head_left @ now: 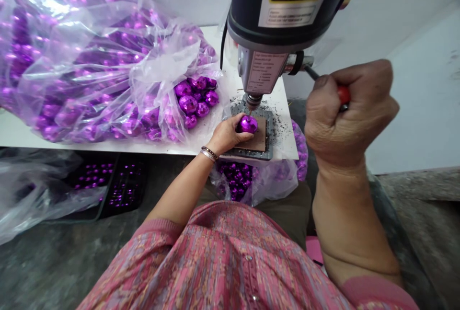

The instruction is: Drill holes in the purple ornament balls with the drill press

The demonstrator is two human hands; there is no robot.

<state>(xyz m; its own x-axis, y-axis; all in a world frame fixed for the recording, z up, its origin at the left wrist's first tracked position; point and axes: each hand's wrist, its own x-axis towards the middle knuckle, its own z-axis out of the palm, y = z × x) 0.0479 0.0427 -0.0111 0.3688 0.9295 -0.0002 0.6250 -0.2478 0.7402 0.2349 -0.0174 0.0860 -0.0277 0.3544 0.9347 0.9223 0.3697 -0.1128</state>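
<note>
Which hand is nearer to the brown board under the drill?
Left. The left hand is right at the board, holding a purple ball; the right hand is farther off to the right, gripping the lever with a red knob.

Above our left fingers (pixel 245 136) the drill chuck (pixel 254 102) blocks us; leftward, the bag (pixel 154 68); rightward, the board (pixel 261 138) leaves room.

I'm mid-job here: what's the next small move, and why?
Probably a gentle turn of the thin metal lever by the right hand, already closed around its red knob: the left hand holds the shiny purple faceted ball over the flat brown board, beneath the thin drill bit. Whether bit and ball touch, I can't tell.
</note>
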